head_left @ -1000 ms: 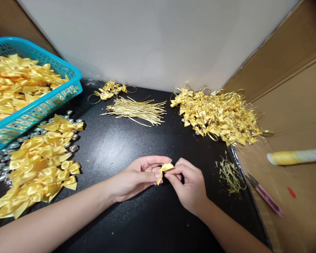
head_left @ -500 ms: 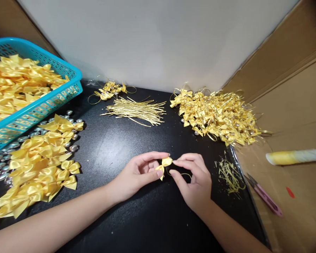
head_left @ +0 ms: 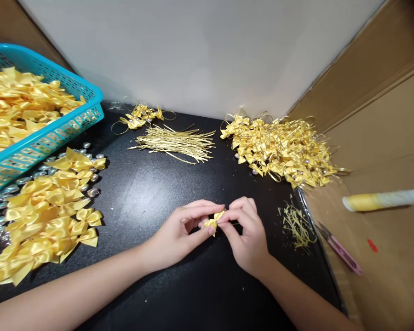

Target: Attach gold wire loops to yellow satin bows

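Low over the black table, my left hand (head_left: 186,227) holds a small yellow satin ribbon bow (head_left: 211,224) between thumb and fingers. My right hand (head_left: 246,230) is closed in a pinch against the bow's right side, its thumb and index fingertips on a thin gold cord (head_left: 236,224) at the knot. Most of that cord is hidden behind the fingers. Beyond both hands lies a bundle of cut gold cords (head_left: 175,143).
At left, a turquoise basket (head_left: 89,108) holds yellow bows; more bows (head_left: 51,207) and silver beads (head_left: 12,188) lie before it. Finished-looking corded bows (head_left: 283,149) are heaped at right, a few (head_left: 141,115) at back. Cord scraps (head_left: 298,227), pink-handled snips (head_left: 341,250) and a roll (head_left: 382,200) lie right.
My right fingers have moved left and closed against the bow; the cord loop seen beside them earlier is now mostly hidden. The bow is more covered by my fingers. The view has shifted slightly.
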`<state>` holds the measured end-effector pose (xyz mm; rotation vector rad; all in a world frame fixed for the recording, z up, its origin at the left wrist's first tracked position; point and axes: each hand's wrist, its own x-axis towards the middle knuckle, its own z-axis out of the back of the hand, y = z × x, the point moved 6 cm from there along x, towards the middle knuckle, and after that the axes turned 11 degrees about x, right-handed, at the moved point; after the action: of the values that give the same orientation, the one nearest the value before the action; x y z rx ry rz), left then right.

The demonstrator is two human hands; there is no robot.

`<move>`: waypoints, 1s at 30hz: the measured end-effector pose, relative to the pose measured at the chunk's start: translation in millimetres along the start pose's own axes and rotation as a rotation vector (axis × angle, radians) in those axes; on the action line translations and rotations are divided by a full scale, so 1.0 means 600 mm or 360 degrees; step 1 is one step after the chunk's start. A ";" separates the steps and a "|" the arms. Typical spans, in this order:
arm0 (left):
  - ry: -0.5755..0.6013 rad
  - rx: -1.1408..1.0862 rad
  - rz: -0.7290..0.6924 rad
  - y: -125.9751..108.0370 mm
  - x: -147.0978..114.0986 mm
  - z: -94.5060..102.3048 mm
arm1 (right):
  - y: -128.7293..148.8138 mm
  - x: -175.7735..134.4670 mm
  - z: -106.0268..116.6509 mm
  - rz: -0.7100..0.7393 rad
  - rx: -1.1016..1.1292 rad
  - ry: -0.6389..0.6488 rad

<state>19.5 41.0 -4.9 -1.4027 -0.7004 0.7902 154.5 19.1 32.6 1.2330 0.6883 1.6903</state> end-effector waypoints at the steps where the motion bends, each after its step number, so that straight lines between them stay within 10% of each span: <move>1: 0.0001 0.0003 0.0015 0.001 0.000 0.000 | 0.001 0.000 0.007 -0.0002 0.0045 -0.0038; 19: -0.0002 -0.0129 0.0053 0.002 0.004 0.001 | -0.054 -0.008 -0.009 -0.0599 0.0831 -0.0070; 30: 0.0100 0.0061 -0.0008 -0.004 0.002 -0.003 | -0.038 0.000 -0.008 -0.0506 0.0805 0.0017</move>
<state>21.9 40.8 -2.9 -1.3848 -0.6370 0.7484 158.0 29.5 12.0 1.3642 1.3007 1.2978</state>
